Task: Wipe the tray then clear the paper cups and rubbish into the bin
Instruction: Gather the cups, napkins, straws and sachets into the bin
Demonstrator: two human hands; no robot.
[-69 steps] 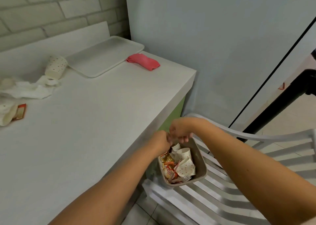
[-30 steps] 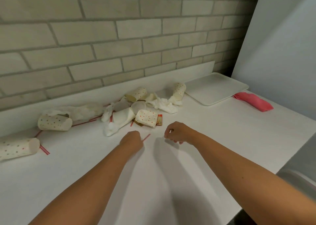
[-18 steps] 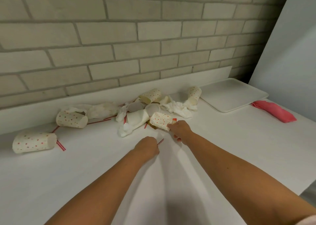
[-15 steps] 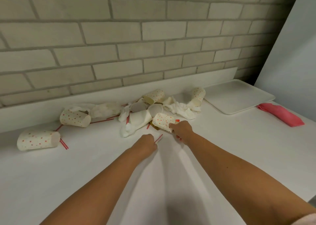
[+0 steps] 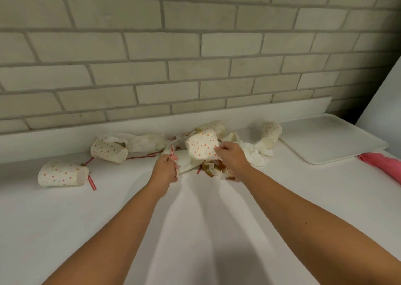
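Red-dotted white paper cup point(image 5: 201, 147) is gripped by the right hand point(image 5: 233, 159) just above crumpled napkins point(image 5: 253, 156) and wrappers point(image 5: 211, 170) on the white counter point(image 5: 195, 230). The left hand point(image 5: 166, 169) pinches a red-striped straw point(image 5: 172, 151). The white rectangular tray point(image 5: 332, 141) lies far right.

Soft, even indoor light from above leaves the white counter point(image 5: 47, 224) bright and the tray point(image 5: 329, 141) at far right nearly washed out. The arms point(image 5: 121, 230) cast pale double shadows on the near side. The brick wall point(image 5: 195, 46) darkens at far right, and its lines bow at the edges.
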